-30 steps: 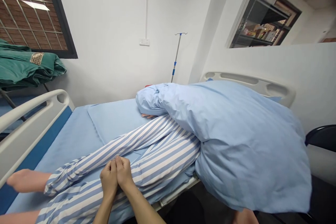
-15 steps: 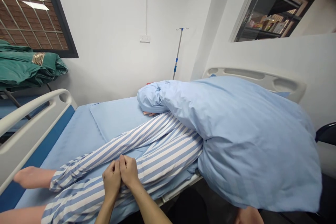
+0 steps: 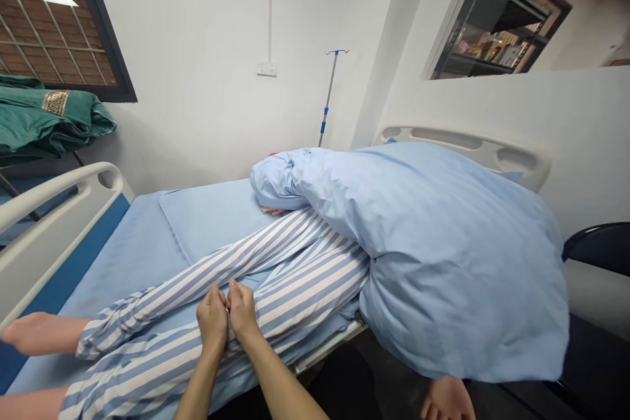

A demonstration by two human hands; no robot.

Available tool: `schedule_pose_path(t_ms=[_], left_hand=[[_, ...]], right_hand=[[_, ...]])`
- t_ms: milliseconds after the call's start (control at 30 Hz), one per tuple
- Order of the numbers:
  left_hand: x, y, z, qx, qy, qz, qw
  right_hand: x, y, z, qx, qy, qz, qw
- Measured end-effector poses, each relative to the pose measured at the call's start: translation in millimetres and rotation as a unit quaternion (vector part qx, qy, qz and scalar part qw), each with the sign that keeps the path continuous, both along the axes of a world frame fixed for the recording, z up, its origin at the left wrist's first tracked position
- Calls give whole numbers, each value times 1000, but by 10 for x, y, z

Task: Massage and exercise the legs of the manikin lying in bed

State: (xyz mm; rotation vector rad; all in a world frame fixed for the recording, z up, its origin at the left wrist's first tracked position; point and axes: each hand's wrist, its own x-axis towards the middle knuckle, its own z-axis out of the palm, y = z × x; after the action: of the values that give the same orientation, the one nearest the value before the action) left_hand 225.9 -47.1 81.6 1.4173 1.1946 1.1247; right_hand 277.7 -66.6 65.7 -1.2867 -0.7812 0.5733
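Well, the person's left hand (image 3: 212,323) and right hand (image 3: 241,308) lay side by side, close together, on the blue-and-white striped cotton trousers (image 3: 295,282) of someone lying on the bed. I couldn't tell whether the fingers had closed on the cloth. The two trouser legs stretched across a smooth pale blue sheet (image 3: 123,256), and one bare foot (image 3: 37,335) showed at the left. As things stood, the legs lay uncovered, while a bulky pale blue duvet (image 3: 457,262) covered everything above them, with a few fingers (image 3: 272,211) showing at its edge. A third hand (image 3: 445,400) showed just below the duvet's near edge. One curved white bed rail (image 3: 49,210) stood at the left, and one white plastic headboard (image 3: 457,143) rose beyond the duvet. Farther off were one steel drip stand (image 3: 329,95), one white wall socket (image 3: 266,69) and one folded green cloth (image 3: 49,111).
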Motion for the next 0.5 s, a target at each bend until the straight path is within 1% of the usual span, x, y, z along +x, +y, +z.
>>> schedule_pose_path(t_ms=[67, 100, 167, 233, 300, 367, 433, 500], left_hand=[[-19, -3, -72, 49, 84, -5, 995], [-30, -3, -97, 70, 112, -9, 991], [-47, -1, -120, 95, 139, -14, 986], [-50, 6, -119, 100, 146, -17, 984], [-47, 11, -109, 102, 144, -23, 984], [-44, 12, -106, 98, 139, -32, 985], [-45, 9, -119, 93, 140, -40, 985], [-47, 8, -148, 98, 148, -42, 983]], right_hand=[[6, -16, 9, -2, -2, -3, 1000], [10, -20, 13, -1, -3, -3, 1000], [20, -19, 24, -1, -3, -5, 1000], [34, -12, 53, -10, -1, 0, 1000], [56, -12, 117, -34, -24, 3, 999], [87, -31, 211, -51, -85, -1, 995], [125, -66, 296, -48, -151, 0, 987], [160, -103, 323, -44, -186, 3, 982]])
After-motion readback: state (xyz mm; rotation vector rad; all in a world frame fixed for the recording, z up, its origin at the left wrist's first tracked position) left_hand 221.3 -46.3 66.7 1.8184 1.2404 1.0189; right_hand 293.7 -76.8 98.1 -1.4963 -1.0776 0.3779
